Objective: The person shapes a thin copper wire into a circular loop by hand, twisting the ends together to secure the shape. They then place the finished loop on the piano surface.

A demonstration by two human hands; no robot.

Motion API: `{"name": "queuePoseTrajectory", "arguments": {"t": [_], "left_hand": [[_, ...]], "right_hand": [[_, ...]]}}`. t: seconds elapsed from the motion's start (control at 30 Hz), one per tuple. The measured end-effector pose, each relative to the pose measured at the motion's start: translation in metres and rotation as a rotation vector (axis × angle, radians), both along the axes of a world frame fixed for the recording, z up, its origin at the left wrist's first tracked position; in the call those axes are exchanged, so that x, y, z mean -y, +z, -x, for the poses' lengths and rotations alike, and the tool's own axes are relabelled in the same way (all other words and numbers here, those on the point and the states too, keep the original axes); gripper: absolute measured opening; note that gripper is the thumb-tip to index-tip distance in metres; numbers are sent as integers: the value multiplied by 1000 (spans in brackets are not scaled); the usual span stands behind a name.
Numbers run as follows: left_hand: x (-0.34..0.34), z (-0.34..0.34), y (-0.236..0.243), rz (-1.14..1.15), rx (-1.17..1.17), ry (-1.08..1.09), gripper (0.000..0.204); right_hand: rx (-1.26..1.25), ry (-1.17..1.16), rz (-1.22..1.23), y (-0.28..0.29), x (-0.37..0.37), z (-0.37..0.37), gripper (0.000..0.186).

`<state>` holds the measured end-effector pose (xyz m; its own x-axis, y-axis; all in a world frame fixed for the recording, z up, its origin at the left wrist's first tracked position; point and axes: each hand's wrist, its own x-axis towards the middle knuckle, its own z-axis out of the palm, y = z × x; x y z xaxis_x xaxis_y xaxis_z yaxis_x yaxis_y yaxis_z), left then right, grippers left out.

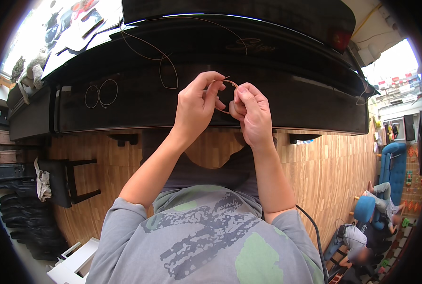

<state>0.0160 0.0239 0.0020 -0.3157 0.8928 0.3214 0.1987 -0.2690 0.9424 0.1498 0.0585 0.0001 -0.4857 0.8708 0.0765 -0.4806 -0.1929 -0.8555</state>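
Both my hands are raised over the black piano [140,102], closed on a thin copper-coloured wire coil [230,82] that looks like an instrument string. My left hand [197,105] pinches the ring's left side between thumb and fingers, with a short wire end sticking out above. On the opposite side, my right hand [252,112] grips the ring with thumb and bent fingers, which hide part of it. A second wire coil [100,96], looped like a figure eight, lies on the piano at the left. A long loose wire [160,75] trails in loops beyond my left hand.
Papers [73,45] and small items cover the piano's far left end. A black chair [62,182] stands on the wooden floor [315,165] at left, near stacked dark cases [17,213]. At lower right are two people, blue seats [391,165] and a black cable [317,232] beside me.
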Motion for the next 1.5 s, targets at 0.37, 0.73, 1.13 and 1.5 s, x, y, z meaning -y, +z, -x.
{"name": "queuePoseTrajectory", "arguments": {"t": [0.37,0.73,1.13,1.5], "left_hand": [[3,21,-1,198,416,-447,15],[1,12,-2,307,702,-452,21],[1,10,-10,159,459,-327,30],[59,65,-36,138,511,-114,22]], "right_hand": [[76,-38,-64,1,-6,-6,25],[249,-210,-188,7,4,4,11],[196,-162,-161,0,-1,4,14],[500,-73,-300,-10,26,43,15]]}}
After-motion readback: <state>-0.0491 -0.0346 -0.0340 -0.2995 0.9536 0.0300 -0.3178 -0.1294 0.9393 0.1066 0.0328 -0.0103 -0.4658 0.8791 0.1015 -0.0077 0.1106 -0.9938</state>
